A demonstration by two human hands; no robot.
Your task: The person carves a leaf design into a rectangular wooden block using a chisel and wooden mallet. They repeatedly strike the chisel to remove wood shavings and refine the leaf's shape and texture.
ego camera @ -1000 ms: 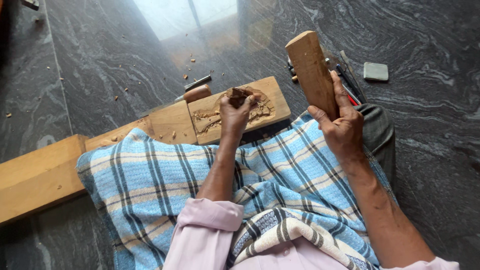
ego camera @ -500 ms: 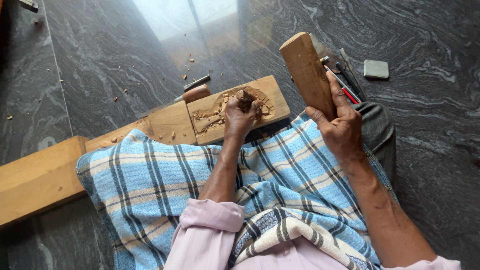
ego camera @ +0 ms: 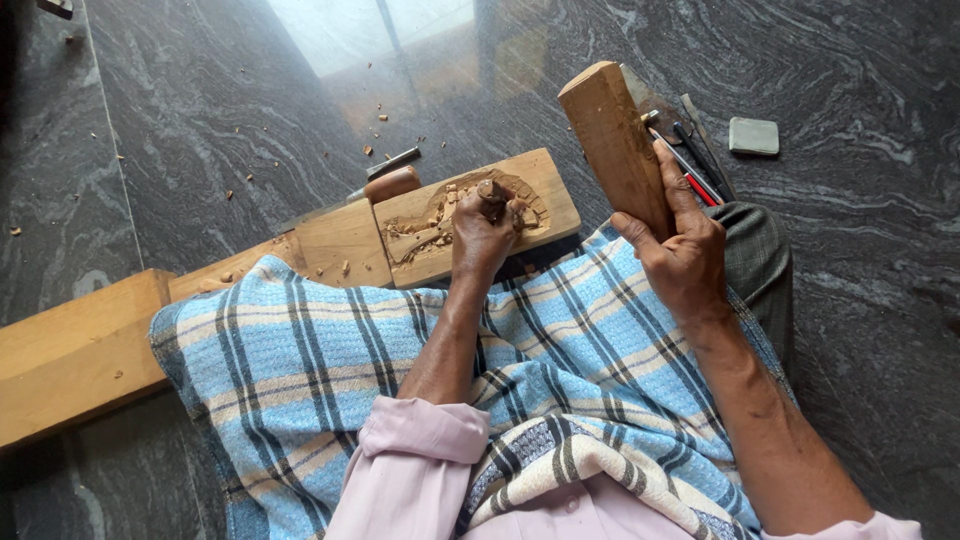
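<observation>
My left hand (ego camera: pixel 482 232) grips a wooden-handled chisel (ego camera: pixel 491 192) held upright on a carved wooden panel (ego camera: pixel 540 182), where a relief with loose chips shows. My right hand (ego camera: pixel 678 248) is closed around a thick wooden block mallet (ego camera: pixel 612 140), raised to the right of the panel. My legs are covered with a blue checked cloth (ego camera: pixel 330 350).
A long wooden plank (ego camera: pixel 70 350) runs to the left under the cloth. Another chisel with a wooden handle (ego camera: pixel 390 183) lies behind the panel. Several thin tools (ego camera: pixel 690 160) and a small grey stone (ego camera: pixel 753 135) lie on the dark marble floor at the right. Wood chips are scattered.
The mallet has tilted and drifted a little left toward the chisel. My left hand has stayed on the chisel at the carving.
</observation>
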